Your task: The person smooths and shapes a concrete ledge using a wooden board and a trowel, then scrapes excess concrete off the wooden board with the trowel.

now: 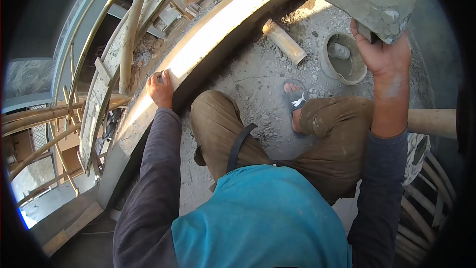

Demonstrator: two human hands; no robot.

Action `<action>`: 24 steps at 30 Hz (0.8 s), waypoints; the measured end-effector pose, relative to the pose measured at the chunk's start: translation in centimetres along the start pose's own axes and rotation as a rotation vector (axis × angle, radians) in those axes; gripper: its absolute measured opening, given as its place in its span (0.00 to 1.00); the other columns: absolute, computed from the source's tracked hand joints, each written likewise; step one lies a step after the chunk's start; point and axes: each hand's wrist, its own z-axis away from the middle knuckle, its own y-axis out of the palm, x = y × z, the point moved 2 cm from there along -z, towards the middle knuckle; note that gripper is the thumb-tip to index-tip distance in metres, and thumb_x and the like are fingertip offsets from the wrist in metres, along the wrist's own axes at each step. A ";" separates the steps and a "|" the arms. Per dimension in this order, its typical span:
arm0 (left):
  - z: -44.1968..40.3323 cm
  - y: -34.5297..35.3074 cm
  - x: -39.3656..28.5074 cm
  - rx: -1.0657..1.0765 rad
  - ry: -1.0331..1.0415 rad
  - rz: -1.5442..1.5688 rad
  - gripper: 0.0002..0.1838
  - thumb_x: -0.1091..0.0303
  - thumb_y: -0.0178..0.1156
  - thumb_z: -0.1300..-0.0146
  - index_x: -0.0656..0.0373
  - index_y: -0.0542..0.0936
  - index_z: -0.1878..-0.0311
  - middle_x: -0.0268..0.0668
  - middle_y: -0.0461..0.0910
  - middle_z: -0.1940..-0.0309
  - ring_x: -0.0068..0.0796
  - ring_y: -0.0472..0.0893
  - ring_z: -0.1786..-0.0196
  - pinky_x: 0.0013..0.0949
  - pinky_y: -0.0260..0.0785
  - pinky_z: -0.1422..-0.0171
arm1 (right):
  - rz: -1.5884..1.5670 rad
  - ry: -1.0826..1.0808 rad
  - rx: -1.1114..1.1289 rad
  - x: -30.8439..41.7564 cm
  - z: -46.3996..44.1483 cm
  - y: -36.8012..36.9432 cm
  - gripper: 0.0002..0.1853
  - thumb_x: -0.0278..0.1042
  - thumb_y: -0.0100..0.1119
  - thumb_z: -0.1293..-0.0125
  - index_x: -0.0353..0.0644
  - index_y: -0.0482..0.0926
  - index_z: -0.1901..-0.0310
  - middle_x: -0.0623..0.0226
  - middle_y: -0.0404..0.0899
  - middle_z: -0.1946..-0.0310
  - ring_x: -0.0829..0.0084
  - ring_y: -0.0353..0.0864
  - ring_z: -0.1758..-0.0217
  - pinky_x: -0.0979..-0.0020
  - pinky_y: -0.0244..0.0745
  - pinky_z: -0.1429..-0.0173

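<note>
My left hand (160,89) is on the top edge of a long curved concrete ledge (208,45), its fingers bent and pressed against it. Raised at the upper right, my right hand (384,52) grips a wide, roughly triangular grey plate (377,2) caked with cement. The plate's grip is mostly hidden behind my fingers. Just below and left of that hand stands a cement-crusted bucket (325,62) with a pale cylindrical piece (339,51) inside.
A short round wooden post (284,41) lies on rubble-strewn ground (248,77) by the ledge. My sandalled foot (295,100) is near the bucket. Bamboo scaffolding (39,156) and a drop lie beyond the ledge at left. A thick pole (431,121) is beside my right forearm.
</note>
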 end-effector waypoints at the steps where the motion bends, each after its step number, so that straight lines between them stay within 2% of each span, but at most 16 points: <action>1: 0.0 0.0 0.0 -0.001 0.011 0.006 0.16 0.52 0.65 0.42 0.57 0.81 0.67 0.40 0.80 0.63 0.44 0.77 0.54 0.42 0.68 0.46 | -0.006 0.000 -0.003 0.2 -0.6 -0.5 0.20 0.42 0.40 0.27 0.43 0.68 0.39 0.58 0.69 0.39 0.57 0.67 0.37 0.51 0.64 0.35; 9: -1.0 -0.8 0.2 0.047 0.104 -0.115 0.15 0.53 0.67 0.44 0.56 0.82 0.70 0.40 0.80 0.65 0.44 0.78 0.57 0.43 0.68 0.48 | 0.056 -0.015 -0.009 1.1 -2.1 -1.8 0.18 0.40 0.41 0.27 0.45 0.69 0.40 0.63 0.70 0.39 0.61 0.68 0.36 0.55 0.65 0.35; 13: -0.7 -0.5 0.4 0.028 0.072 -0.076 0.15 0.51 0.65 0.43 0.54 0.83 0.69 0.39 0.80 0.63 0.44 0.76 0.54 0.44 0.67 0.46 | 0.075 -0.024 -0.016 1.4 -2.0 -1.2 0.18 0.41 0.41 0.27 0.46 0.70 0.40 0.64 0.71 0.40 0.63 0.68 0.37 0.57 0.64 0.34; 16: -0.8 -0.5 0.8 0.023 0.033 -0.083 0.14 0.52 0.64 0.42 0.54 0.83 0.70 0.39 0.80 0.63 0.44 0.76 0.53 0.44 0.66 0.45 | 0.011 -0.117 -0.058 1.1 -1.1 0.1 0.18 0.41 0.41 0.26 0.47 0.70 0.40 0.66 0.71 0.40 0.64 0.68 0.36 0.58 0.61 0.32; 20: -0.6 -0.3 0.9 0.019 -0.008 -0.062 0.15 0.51 0.63 0.42 0.53 0.83 0.69 0.39 0.80 0.63 0.43 0.76 0.53 0.44 0.67 0.45 | 0.087 -0.122 0.025 1.8 -3.7 -2.1 0.19 0.44 0.42 0.26 0.48 0.69 0.39 0.66 0.69 0.38 0.63 0.66 0.35 0.56 0.59 0.32; 21: -0.6 -0.4 0.6 0.041 -0.040 -0.072 0.15 0.50 0.63 0.42 0.53 0.83 0.70 0.39 0.80 0.62 0.42 0.76 0.53 0.43 0.67 0.46 | 0.200 -0.170 -0.107 1.8 -3.8 -1.6 0.19 0.45 0.41 0.26 0.49 0.68 0.38 0.66 0.68 0.37 0.62 0.64 0.33 0.54 0.58 0.30; 24: -0.6 -0.6 0.4 0.044 -0.041 -0.084 0.16 0.49 0.63 0.42 0.52 0.84 0.69 0.38 0.80 0.62 0.42 0.77 0.54 0.43 0.68 0.47 | 0.225 -0.202 -0.075 2.1 -4.6 -2.2 0.19 0.44 0.40 0.26 0.50 0.68 0.38 0.66 0.68 0.36 0.61 0.64 0.32 0.53 0.57 0.30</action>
